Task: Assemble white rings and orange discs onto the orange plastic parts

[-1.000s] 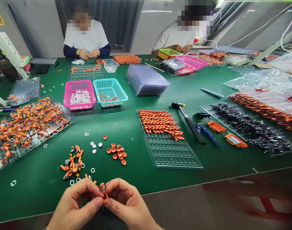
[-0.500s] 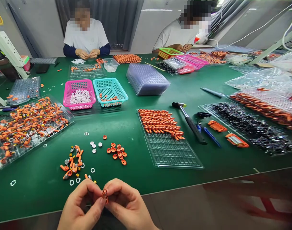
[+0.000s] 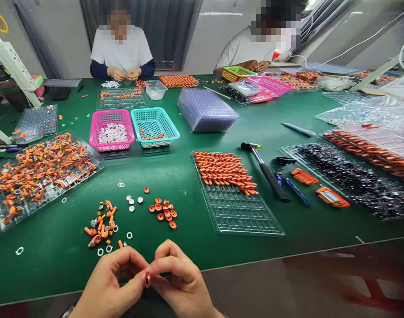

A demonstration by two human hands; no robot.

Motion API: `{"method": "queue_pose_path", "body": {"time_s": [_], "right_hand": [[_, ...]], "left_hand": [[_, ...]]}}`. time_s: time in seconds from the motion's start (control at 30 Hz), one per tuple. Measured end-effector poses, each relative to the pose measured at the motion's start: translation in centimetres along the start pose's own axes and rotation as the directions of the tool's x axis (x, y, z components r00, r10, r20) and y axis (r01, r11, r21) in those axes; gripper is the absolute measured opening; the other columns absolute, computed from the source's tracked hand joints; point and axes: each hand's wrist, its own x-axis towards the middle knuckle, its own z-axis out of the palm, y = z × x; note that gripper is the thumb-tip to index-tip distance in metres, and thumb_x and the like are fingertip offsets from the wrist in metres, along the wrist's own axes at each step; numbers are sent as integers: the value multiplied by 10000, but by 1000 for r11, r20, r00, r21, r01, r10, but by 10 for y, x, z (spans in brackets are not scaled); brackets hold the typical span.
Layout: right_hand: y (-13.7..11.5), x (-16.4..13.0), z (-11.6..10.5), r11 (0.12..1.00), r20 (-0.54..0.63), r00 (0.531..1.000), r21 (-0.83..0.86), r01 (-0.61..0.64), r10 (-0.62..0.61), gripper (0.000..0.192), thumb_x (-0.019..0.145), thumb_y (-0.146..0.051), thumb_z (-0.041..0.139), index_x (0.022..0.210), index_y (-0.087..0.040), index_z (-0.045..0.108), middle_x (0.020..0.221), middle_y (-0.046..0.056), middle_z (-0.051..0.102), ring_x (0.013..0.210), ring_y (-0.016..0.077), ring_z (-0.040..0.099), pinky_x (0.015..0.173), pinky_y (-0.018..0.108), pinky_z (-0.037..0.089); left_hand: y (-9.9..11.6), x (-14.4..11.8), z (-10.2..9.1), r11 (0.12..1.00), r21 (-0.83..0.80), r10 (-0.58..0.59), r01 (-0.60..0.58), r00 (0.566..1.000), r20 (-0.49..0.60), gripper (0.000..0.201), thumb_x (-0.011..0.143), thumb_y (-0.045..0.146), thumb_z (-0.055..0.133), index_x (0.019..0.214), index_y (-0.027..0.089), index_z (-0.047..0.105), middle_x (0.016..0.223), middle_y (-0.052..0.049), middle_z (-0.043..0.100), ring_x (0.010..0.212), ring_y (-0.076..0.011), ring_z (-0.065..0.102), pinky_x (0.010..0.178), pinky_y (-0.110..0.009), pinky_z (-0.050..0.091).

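1 orange piece (image 3: 148, 280) sits pinched between left fingers (image 3: 134, 288) and right fingers (image 3: 170, 265).

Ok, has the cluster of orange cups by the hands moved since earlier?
No, neither way: the orange cups lie as before relative to the clear tray.

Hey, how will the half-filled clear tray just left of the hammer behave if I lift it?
The clear tray looks like thin plastic, so it's probably light and may flex. Orange pieces crowd its far half, so that end might dip. With no cover visible, some could slide off if tilted.
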Motion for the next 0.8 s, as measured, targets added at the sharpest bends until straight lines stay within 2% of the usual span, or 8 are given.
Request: {"method": "queue_pose_path", "body": {"time_s": [0.17,0.4,0.6,0.67,0.8], "right_hand": [[-2,0,-2,1000,10,1000,-25,13,-13,92,816,-213,778,851,-297,788,739,3,567,668,159,556,598,270,428],[-5,1,-4,997,68,996,-42,68,-65,185,833,-147,751,947,-287,710,816,12,640,742,171,593,660,270,459],[-10,1,-11,992,107,991,-84,94,-85,251,828,-92,714,989,-281,675,850,24,633,773,180,587,682,278,470],[-11,0,-12,993,136,988,-81,89,-77,246,818,-91,706,988,-266,671,850,30,637,772,185,588,686,285,471],[-11,1,-10,994,116,993,-98,48,-37,83,877,-164,650,916,-232,675,806,38,640,724,177,586,654,282,461]], "left_hand": [[9,0,1,997,79,20,-18,1000,-23,111,790,218,638,726,183,723,672,-18,710,640,-156,618,623,-217,472],[23,4,0,975,212,80,-65,995,-62,106,748,218,666,702,186,756,686,-37,747,657,-178,659,626,-224,507],[20,0,-5,988,145,59,-54,998,-25,110,796,286,721,820,221,806,754,-41,785,689,-187,707,639,-222,537],[20,0,-6,978,186,105,-98,994,-32,100,803,269,720,819,225,808,740,-35,787,673,-183,709,633,-217,537],[22,1,-6,936,267,248,-230,968,-35,92,801,201,730,826,250,805,732,-8,793,645,-168,720,624,-197,549]]}}
